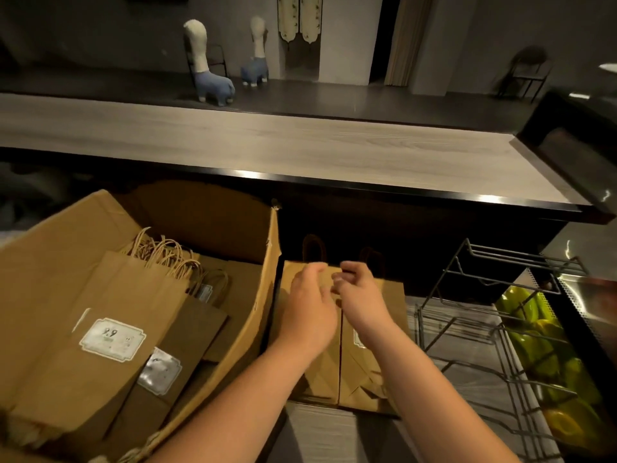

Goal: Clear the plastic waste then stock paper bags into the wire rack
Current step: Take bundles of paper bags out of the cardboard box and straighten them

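Head view looks down on both hands meeting at the top edge of a flat stack of brown paper bags [364,372]: the left hand [309,309] lies curled over the edge, the right hand [359,295] pinches it, fingers bent. Just right of them stands a thin wire rack [480,329]. Left of them, a creased cardboard box [233,222] holds more labelled bags with twisted-cord handles [167,255]. Beyond, a pale woodgrain counter [267,145].

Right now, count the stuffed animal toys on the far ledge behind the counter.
2. The larger toy stands to the left on the dark ledge; the smaller toy stands to its right, farther back. None seems hidden.
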Demonstrator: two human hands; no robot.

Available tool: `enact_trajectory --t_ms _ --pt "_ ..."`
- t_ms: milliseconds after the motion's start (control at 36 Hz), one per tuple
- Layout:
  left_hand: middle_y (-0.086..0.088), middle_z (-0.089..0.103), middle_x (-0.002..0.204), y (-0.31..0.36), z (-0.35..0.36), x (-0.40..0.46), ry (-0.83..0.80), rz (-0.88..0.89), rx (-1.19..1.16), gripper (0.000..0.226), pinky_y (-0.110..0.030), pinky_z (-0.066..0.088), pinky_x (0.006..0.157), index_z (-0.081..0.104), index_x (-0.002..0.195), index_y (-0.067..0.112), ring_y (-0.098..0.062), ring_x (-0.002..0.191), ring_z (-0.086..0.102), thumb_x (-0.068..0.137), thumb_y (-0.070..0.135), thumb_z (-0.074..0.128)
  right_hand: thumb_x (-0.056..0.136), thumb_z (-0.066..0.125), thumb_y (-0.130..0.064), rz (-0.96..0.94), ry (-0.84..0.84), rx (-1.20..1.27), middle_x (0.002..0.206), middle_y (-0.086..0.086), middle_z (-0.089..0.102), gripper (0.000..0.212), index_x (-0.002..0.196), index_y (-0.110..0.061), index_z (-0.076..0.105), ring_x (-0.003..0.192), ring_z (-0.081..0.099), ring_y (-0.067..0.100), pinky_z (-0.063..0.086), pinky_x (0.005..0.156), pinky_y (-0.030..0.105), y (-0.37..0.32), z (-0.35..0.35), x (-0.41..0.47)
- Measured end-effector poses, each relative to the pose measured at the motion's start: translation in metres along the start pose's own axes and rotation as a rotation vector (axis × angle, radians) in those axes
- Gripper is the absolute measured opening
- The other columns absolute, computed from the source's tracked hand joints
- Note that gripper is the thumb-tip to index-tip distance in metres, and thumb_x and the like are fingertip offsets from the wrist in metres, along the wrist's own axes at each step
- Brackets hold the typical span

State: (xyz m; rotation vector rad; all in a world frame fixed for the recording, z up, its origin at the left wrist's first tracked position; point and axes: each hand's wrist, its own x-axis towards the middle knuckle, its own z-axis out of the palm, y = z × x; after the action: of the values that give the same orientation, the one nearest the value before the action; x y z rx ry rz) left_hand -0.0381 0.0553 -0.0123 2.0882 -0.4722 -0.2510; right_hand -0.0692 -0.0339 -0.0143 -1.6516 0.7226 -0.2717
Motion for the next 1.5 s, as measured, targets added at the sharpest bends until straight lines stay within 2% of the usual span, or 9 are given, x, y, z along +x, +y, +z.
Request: enact_trajectory --t_ms 139,306,500,667,778,889,1056,1194,1500 --pt "0.012 0.049 0.128 0.05 -0.035 -0.005 0.111 0.029 -0.343 0.033 -0.002 0.04 0.065 0.042 0.134 0.028 0.006 0.099 0.049 0.102 0.02 0.04 0.097 0.055 -0.014 -0.158 -0.008 0.128 0.104 -0.002 0.068 0.018 0.114 -0.023 0.057 0.089 0.069 0.011 0.058 0.077 0.027 -0.063 0.007 -0.009" --pt "0.01 0.054 0.118 0.066 -0.106 -0.006 0.191 0.086 -0.424 0.031 -0.012 0.046 0.077 0.045 0.13 0.025 0.004 0.097 0.053 0.099 0.019 0.048 0.097 0.054 -0.012 -0.267 -0.139 0.189 0.102 0.006 0.069 0.013 0.105 -0.021 0.058 0.088 0.069 0.017 0.058 0.071 0.029 -0.12 0.04 -0.021" --pt "0.002 0.063 0.11 0.008 -0.21 0.008 0.072 -0.072 -0.281 0.027 -0.041 0.053 0.092 0.052 0.121 0.026 -0.015 0.099 0.063 0.095 0.025 0.057 0.095 0.059 -0.018 -0.26 -0.283 -0.04 0.107 0.004 0.064 0.022 0.116 -0.021 0.053 0.096 0.067 0.019 0.058 0.087 0.039 -0.141 0.122 -0.023" --pt "-0.003 0.062 0.104 -0.079 -0.289 0.031 -0.068 -0.419 -0.037 0.011 -0.046 0.05 0.096 0.057 0.106 0.022 -0.02 0.096 0.061 0.097 0.024 0.053 0.095 0.053 -0.012 -0.089 -0.438 -0.228 0.103 0.011 0.057 0.017 0.111 -0.007 0.055 0.085 0.059 0.024 0.048 0.067 0.036 -0.14 0.206 -0.016" --pt "-0.002 0.059 0.09 -0.141 -0.321 0.042 -0.171 -0.561 0.294 0.016 -0.03 0.046 0.065 0.057 0.108 0.018 -0.016 0.079 0.054 0.095 0.027 0.053 0.099 0.045 -0.024 0.052 -0.483 -0.482 0.114 0.012 0.058 0.042 0.136 -0.004 0.046 0.091 0.061 0.023 0.053 0.07 0.033 -0.122 0.256 -0.006" --pt "-0.003 0.052 0.075 -0.181 -0.329 0.048 -0.293 -0.622 0.477 0.02 -0.026 0.035 0.05 0.064 0.104 0.014 -0.015 0.062 0.042 0.094 0.029 0.055 0.103 0.042 -0.021 0.124 -0.524 -0.791 0.131 0.016 0.053 0.038 0.136 -0.004 0.048 0.117 0.056 0.03 0.049 0.098 0.037 -0.097 0.276 0.003" --pt "-0.004 0.053 0.078 -0.207 -0.316 0.055 -0.431 -0.641 0.507 0.025 -0.026 0.043 0.056 0.062 0.108 0.012 -0.016 0.068 0.047 0.091 0.03 0.058 0.098 0.049 -0.019 0.281 -0.536 -1.172 0.122 0.01 0.056 0.035 0.131 -0.008 0.051 0.11 0.06 0.024 0.052 0.096 0.034 -0.049 0.257 0.015" --pt "-0.003 0.05 0.078 -0.215 -0.315 0.062 -0.456 -0.659 0.496 0.027 -0.026 0.042 0.057 0.062 0.111 0.014 -0.017 0.07 0.045 0.091 0.031 0.06 0.093 0.054 -0.021 0.378 -0.545 -1.162 0.103 0.005 0.061 0.038 0.129 -0.011 0.051 0.074 0.059 0.014 0.05 0.058 0.025 -0.035 0.249 0.025" --pt "-0.006 0.061 0.092 -0.214 -0.311 0.063 -0.434 -0.662 0.413 0.059 -0.022 0.04 0.053 0.034 0.139 0.018 -0.012 0.067 0.048 0.089 0.029 0.064 0.089 0.057 0.001 0.242 -0.482 -0.924 0.093 0.001 0.046 0.041 0.122 -0.022 0.054 0.081 0.051 0.017 0.05 0.07 0.027 -0.055 0.24 0.034"
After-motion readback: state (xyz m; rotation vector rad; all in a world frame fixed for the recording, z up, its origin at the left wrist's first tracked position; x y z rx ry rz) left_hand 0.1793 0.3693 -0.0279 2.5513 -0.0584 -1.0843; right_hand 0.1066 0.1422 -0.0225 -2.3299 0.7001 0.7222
